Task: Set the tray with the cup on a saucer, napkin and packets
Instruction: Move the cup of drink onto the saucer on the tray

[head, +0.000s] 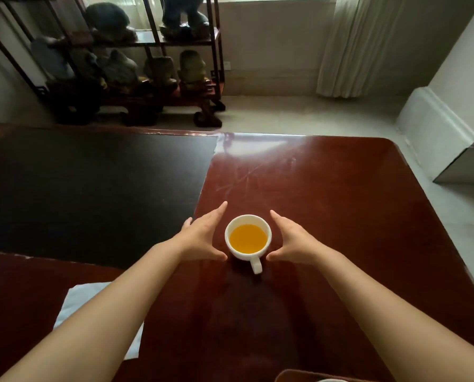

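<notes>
Flanking the cup [248, 237], left hand [201, 238] and right hand [292, 239] spread, bare table [340, 202] beyond

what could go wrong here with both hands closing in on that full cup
1. The cup holds orange liquid fairly near its rim, so a jolt from the left hand or right hand could slop it onto the table.
2. The handle faces the person between both thumbs, so a thumb could knock it.
</notes>
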{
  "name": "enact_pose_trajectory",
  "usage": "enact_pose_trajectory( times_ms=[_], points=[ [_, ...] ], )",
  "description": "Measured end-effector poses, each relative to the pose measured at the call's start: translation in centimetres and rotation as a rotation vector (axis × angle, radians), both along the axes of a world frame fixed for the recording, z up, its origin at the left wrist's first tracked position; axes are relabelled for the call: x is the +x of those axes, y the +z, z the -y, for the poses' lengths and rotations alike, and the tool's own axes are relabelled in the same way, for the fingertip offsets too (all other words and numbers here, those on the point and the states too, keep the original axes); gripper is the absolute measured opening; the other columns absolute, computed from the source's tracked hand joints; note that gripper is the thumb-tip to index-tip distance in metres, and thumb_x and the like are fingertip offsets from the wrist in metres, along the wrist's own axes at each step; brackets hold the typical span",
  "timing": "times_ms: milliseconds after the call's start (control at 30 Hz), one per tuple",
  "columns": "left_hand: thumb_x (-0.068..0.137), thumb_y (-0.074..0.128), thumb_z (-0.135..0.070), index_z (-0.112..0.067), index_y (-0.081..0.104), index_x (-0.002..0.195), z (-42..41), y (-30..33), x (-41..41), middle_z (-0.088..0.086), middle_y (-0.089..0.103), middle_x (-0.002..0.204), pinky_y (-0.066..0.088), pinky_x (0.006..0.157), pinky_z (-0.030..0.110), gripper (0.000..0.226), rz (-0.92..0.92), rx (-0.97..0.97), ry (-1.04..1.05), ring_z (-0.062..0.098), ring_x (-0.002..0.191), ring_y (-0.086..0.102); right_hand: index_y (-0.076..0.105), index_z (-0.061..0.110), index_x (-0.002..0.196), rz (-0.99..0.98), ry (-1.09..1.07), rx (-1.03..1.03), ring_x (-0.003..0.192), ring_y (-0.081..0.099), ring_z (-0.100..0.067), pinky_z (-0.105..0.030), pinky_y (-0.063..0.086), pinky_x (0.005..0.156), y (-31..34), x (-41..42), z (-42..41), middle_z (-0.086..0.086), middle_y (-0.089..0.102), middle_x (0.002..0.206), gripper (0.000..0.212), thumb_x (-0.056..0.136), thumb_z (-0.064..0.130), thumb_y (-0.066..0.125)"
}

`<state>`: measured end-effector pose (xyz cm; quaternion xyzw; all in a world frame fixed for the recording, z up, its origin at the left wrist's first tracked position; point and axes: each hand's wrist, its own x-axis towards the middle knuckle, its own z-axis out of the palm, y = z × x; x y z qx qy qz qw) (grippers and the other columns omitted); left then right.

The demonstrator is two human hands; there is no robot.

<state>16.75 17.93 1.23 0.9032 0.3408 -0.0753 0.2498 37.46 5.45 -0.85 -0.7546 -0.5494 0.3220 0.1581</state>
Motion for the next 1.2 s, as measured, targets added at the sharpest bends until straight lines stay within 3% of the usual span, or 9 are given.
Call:
enact_pose_trajectory(
  times_ms=[167,333,567,633,700,767,867,933,1200],
  points=[
    [0.067,0.084,-0.025,-0.021,-0.006,0.149,-1.7,-3.1,1.4,0.0,0.009,0.159,0.015,0.109,0.02,0.122,0.103,-0.239,-0.064,0.012,0.142,0.013,0.02,0.014,0.145,-0.16,-0.055,0.014,0.128,0.043,-0.019,-0.035,0.037,0.107,-2.0,-0.3,-1.6,-0.008,0.042,0.144,0.101,0.065,0.019,0.083],
    [0.069,0.083,-0.021,-0.021,0.011,0.149,-0.9,-4.6,0.5,0.001,0.027,0.153,0.036,0.109,0.034,0.108,0.262,-0.335,0.021,0.014,0.136,0.03,0.023,0.017,0.144,-0.326,-0.108,0.048,0.114,0.055,-0.015,-0.039,0.047,0.098,-2.5,-0.5,-1.3,-0.002,0.049,0.136,0.099,0.065,0.013,0.084],
    [0.07,0.082,-0.019,-0.025,0.012,0.147,0.6,-5.9,-2.1,-0.005,0.042,0.135,0.046,0.089,0.022,0.105,0.402,-0.401,0.138,0.011,0.122,0.047,0.038,0.026,0.136,-0.359,-0.223,0.117,0.093,0.065,-0.014,-0.036,0.056,0.083,-3.6,-2.2,1.6,0.001,0.06,0.118,0.085,0.065,0.012,0.081],
    [0.068,0.083,-0.019,-0.032,0.005,0.147,0.8,-6.2,-2.3,-0.004,0.035,0.14,0.045,0.098,0.031,0.112,0.395,-0.402,0.124,0.011,0.127,0.041,0.044,0.035,0.129,-0.348,-0.212,0.137,0.09,0.066,-0.01,-0.029,0.055,0.079,-4.1,-2.6,2.3,0.004,0.063,0.116,0.077,0.065,0.01,0.079],
    [0.066,0.084,-0.018,-0.037,-0.005,0.146,0.6,-6.2,-1.8,-0.007,0.013,0.154,0.032,0.107,0.037,0.121,0.362,-0.444,0.09,0.009,0.139,0.02,0.048,0.041,0.124,-0.375,-0.24,0.169,0.087,0.067,-0.008,-0.026,0.054,0.078,-4.5,-2.8,2.6,0.007,0.065,0.112,0.074,0.066,0.003,0.075],
    [0.068,0.083,-0.013,-0.039,-0.009,0.145,0.4,-6.3,-1.1,-0.017,0.006,0.152,0.029,0.105,0.03,0.123,0.344,-0.532,0.064,0.003,0.137,0.014,0.05,0.044,0.12,-0.415,-0.264,0.198,0.085,0.068,-0.009,-0.03,0.055,0.078,-4.7,-2.7,2.7,0.007,0.067,0.108,0.072,0.068,-0.002,0.071],
    [0.069,0.081,-0.004,-0.033,0.004,0.148,0.1,-6.5,-0.5,-0.016,0.024,0.146,0.044,0.087,0.009,0.114,0.376,-0.621,0.093,-0.002,0.124,0.037,0.052,0.044,0.122,-0.452,-0.265,0.216,0.089,0.068,-0.011,-0.036,0.056,0.083,-4.7,-2.7,2.7,0.004,0.068,0.111,0.071,0.07,-0.001,0.072],
    [0.068,0.081,-0.001,-0.029,0.016,0.147,0.0,-6.6,-0.7,-0.009,0.039,0.142,0.05,0.076,0.01,0.107,0.415,-0.62,0.117,0.001,0.116,0.049,0.052,0.039,0.124,-0.474,-0.276,0.231,0.095,0.068,-0.013,-0.041,0.055,0.087,-4.7,-2.7,2.6,0.003,0.068,0.114,0.069,0.071,0.0,0.072],
    [0.065,0.085,-0.012,-0.036,0.029,0.14,1.7,-6.0,-2.1,-0.025,0.05,0.123,0.045,0.087,0.009,0.097,0.469,-0.503,0.081,-0.013,0.109,0.052,0.055,0.031,0.126,-0.584,-0.261,0.242,0.1,0.067,-0.022,-0.046,0.053,0.091,-3.9,-2.9,4.3,0.0,0.069,0.114,0.064,0.073,-0.002,0.072]
  ],
)
